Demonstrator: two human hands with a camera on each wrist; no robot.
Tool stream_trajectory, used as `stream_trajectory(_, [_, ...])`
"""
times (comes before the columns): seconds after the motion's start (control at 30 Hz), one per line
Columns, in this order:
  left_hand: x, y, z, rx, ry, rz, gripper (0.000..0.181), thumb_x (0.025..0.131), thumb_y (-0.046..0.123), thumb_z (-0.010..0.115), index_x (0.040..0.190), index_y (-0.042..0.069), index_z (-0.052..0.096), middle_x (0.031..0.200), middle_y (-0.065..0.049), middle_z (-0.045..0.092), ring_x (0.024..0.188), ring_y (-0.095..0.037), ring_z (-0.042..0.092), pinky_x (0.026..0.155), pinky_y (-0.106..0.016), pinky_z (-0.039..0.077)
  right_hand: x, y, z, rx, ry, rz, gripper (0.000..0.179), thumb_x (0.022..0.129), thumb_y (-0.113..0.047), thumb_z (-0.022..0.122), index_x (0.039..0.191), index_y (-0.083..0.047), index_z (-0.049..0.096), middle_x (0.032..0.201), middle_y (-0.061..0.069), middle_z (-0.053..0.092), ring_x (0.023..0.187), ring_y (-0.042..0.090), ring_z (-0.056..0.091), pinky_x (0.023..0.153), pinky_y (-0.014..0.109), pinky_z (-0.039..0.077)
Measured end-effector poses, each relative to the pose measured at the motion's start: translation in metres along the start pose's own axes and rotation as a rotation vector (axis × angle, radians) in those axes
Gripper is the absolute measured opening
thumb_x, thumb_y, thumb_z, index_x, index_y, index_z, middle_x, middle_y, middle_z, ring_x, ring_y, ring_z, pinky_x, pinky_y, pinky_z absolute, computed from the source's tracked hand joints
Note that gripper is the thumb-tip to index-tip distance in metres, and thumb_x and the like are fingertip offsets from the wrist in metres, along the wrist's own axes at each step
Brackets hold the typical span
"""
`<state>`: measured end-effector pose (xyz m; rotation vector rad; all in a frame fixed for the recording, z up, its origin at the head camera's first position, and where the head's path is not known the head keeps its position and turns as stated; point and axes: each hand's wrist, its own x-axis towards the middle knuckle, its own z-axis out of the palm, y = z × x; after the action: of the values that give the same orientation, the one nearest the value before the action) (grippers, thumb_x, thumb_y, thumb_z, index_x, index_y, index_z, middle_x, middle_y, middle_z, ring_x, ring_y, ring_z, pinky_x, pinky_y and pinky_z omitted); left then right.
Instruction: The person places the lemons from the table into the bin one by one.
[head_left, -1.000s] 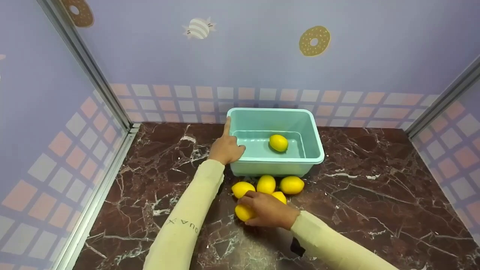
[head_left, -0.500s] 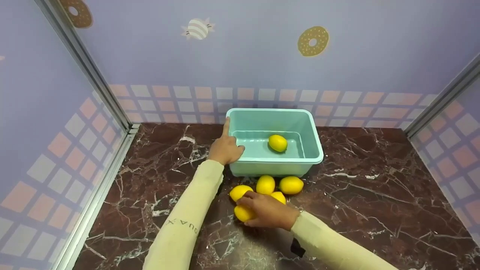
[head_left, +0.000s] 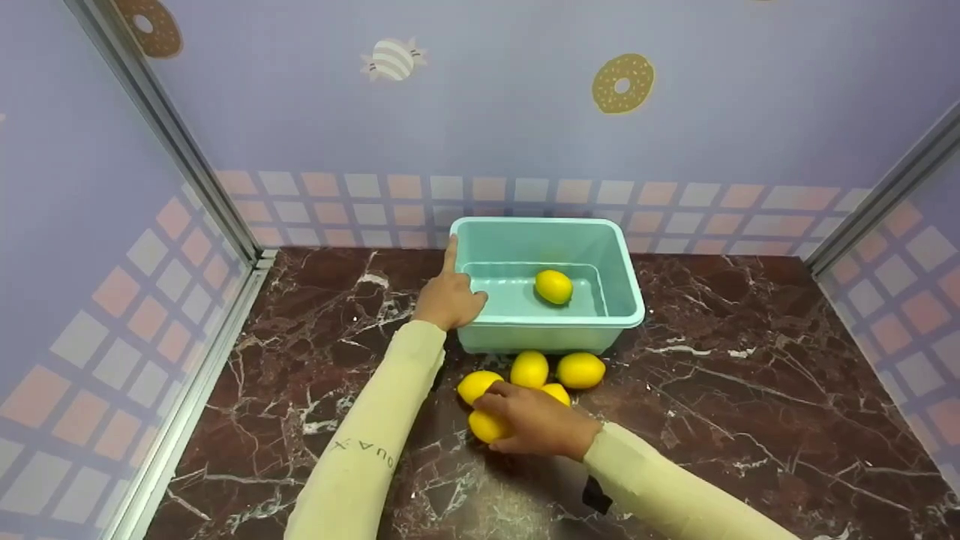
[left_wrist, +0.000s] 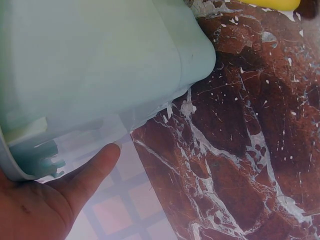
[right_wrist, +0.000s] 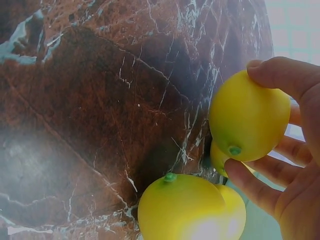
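My left hand [head_left: 448, 298] lies at the left side of a pale turquoise plastic bin [head_left: 551, 321]. It holds the rim there, index finger straight along it and thumb over the inner side; in the left wrist view a straight finger [left_wrist: 95, 172] shows outside the wall. One lemon [head_left: 553, 287] lies inside the bin. In front of the bin, my right hand [head_left: 536, 420] grips a yellow lemon [right_wrist: 250, 117] between thumb and fingers. More lemons lie close around it: one to the left [head_left: 478, 387], two against the bin's front [head_left: 529, 369], and one partly hidden behind the hand [head_left: 556, 393].
The bin stands on a dark red marbled tabletop [head_left: 750, 390], near the purple back wall [head_left: 510, 135] with its checked band. Side walls with metal rails [head_left: 187, 150] close in the left and right.
The lemon left of my right hand has shifted slightly left and toward me. Both hands keep their places; the whole view drifts a little.
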<state>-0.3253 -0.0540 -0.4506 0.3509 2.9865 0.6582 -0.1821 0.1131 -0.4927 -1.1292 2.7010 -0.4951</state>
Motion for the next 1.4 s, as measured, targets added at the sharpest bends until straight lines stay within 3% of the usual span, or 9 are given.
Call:
stream_trajectory(0.33, [-0.001,0.0,-0.001,0.017,0.001,-0.005,0.037,0.089,0.035,0.051,0.09,0.004,0.07,0.165,0.0,-0.009,0.069,-0.027,0.061,0.073,-0.041,0.052,-0.003,0.001,-0.005,0.006,0.014,0.017,0.051,0.078,-0.028,0.076,0.126,-0.017,0.061,0.121,0.004,0.06,0.086,0.012,0.059,0.079,0.026,0.053])
stream_trajectory(0.53, [-0.001,-0.001,0.0,0.013,0.0,-0.004,0.038,0.089,0.035,0.051,0.095,0.003,0.071,0.165,-0.001,-0.009,0.066,-0.025,0.06,0.07,-0.04,0.05,-0.005,0.002,-0.007,-0.025,0.031,0.017,0.05,0.078,-0.029,0.076,0.124,-0.017,0.061,0.12,0.004,0.06,0.087,0.015,0.061,0.077,0.028,0.054])
stream_trajectory(0.77, [0.0,-0.001,0.0,0.003,0.002,-0.001,0.034,0.089,0.033,0.051,0.086,0.005,0.069,0.165,-0.002,-0.01,0.058,-0.024,0.057,0.064,-0.038,0.047,-0.007,0.004,-0.01,-0.042,0.049,0.012,0.05,0.077,-0.03,0.076,0.123,-0.017,0.061,0.119,0.002,0.06,0.085,0.014,0.06,0.069,0.028,0.053])
stream_trajectory(1.03, [0.001,-0.001,0.0,0.012,-0.01,-0.01,0.04,0.089,0.035,0.05,0.102,0.004,0.071,0.165,0.001,-0.011,0.063,-0.024,0.059,0.067,-0.038,0.048,-0.009,0.008,-0.017,-0.056,0.057,0.007,0.052,0.078,-0.031,0.075,0.126,-0.015,0.061,0.119,0.002,0.06,0.091,0.014,0.061,0.082,0.029,0.054])
stream_trajectory(1.4, [0.0,0.0,0.0,0.007,-0.009,-0.012,0.042,0.089,0.035,0.051,0.105,0.002,0.071,0.165,0.001,-0.011,0.064,-0.025,0.06,0.07,-0.04,0.05,-0.013,0.01,-0.022,-0.037,0.049,0.028,0.055,0.08,-0.033,0.074,0.129,-0.014,0.058,0.127,0.007,0.059,0.097,0.019,0.063,0.087,0.033,0.053])
